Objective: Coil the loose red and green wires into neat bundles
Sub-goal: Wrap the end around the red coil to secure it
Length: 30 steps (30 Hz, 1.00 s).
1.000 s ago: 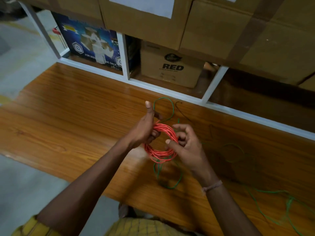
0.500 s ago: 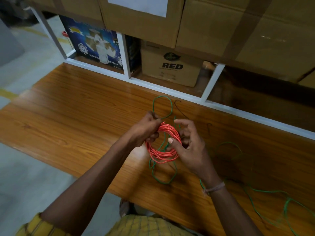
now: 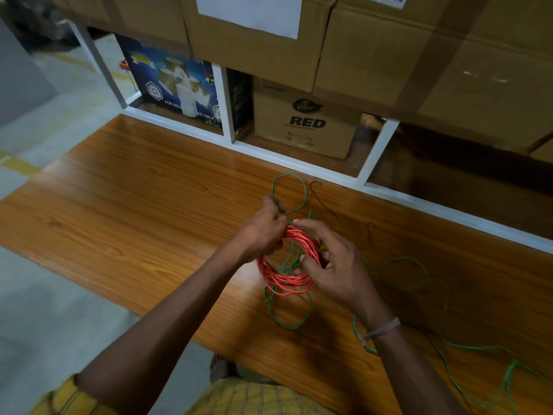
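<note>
A red wire coil (image 3: 284, 281) of several loops hangs just above the wooden table (image 3: 134, 211). My left hand (image 3: 263, 229) grips the coil's upper left side, fingers closed around the strands. My right hand (image 3: 332, 265) pinches the right side between thumb and fingers. A loose green wire (image 3: 404, 260) lies in open loops under the coil, curls up behind my left hand and trails off to the lower right across the table. Whether my left hand also holds green wire I cannot tell.
A white shelf frame (image 3: 299, 163) borders the table's far edge. Behind it stand a cardboard box marked RED (image 3: 305, 124) and a blue printed box (image 3: 176, 85), with large cardboard cartons (image 3: 419, 49) above. A thin dark wire (image 3: 323, 202) lies beside the green loop.
My left thumb, raised a second ago, has closed onto the coil. Both hands stay on the red coil; the view has shifted slightly and the green loop below has shifted a little.
</note>
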Tool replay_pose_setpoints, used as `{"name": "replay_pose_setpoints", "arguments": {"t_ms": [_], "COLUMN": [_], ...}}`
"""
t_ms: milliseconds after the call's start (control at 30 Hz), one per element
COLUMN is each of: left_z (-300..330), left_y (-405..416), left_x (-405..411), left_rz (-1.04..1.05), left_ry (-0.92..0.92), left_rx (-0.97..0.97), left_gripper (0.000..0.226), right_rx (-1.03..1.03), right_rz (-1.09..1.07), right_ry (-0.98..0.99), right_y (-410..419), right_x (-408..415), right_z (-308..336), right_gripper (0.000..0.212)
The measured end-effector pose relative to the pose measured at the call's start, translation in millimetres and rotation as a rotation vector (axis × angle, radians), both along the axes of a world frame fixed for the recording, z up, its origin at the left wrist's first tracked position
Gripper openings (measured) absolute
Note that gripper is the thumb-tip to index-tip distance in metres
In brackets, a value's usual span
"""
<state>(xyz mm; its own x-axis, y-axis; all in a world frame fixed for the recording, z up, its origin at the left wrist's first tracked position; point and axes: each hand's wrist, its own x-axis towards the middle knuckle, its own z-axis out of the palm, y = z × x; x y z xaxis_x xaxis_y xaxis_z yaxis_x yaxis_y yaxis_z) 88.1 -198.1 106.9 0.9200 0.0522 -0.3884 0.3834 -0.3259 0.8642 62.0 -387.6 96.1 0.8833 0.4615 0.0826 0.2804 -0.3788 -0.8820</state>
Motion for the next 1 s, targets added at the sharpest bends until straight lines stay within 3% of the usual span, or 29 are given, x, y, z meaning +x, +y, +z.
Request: {"name": "replay_pose_setpoints", "arguments": {"t_ms": [133, 267, 367, 500, 600, 800, 900, 1000], "left_z": [-2, -1, -2, -15, -22, -35, -36, -36], "left_y": [8, 29, 39, 47, 51, 41, 40, 45], "left_x": [6, 7, 4, 0, -1, 5, 8, 11], "left_rz": [0.052, -0.068, -0.112, -0.145, -0.154, 0.201, 0.284, 0.295], "left_ry": [0.033, 0.089, 0.044, -0.073, -0.068, -0.017, -0.089, -0.137], "left_rx": [-0.229, -0.458, -0.471, -0.372, -0.402, -0.619, -0.548, -0.48], "left_gripper": [0.005, 0.036, 0.058, 0.044, 0.036, 0.022, 0.011, 0.017], "right_rx": [0.042, 0.081, 0.099, 0.112, 0.095, 0.112, 0.101, 0.068], "right_rz": [-0.049, -0.137, -0.193, -0.279, -0.295, -0.341, -0.333, -0.235], "right_ry": [0.036, 0.026, -0.002, -0.032, -0.03, -0.029, 0.012, 0.046], "right_y": [3, 11, 20, 31, 37, 57, 64, 63], "right_x": [3, 8, 11, 19, 25, 31, 38, 48], "right_z": [3, 6, 5, 0, -6, -19, -26, -30], "right_gripper": [0.041, 0.029, 0.028, 0.029, 0.028, 0.028, 0.031, 0.035]}}
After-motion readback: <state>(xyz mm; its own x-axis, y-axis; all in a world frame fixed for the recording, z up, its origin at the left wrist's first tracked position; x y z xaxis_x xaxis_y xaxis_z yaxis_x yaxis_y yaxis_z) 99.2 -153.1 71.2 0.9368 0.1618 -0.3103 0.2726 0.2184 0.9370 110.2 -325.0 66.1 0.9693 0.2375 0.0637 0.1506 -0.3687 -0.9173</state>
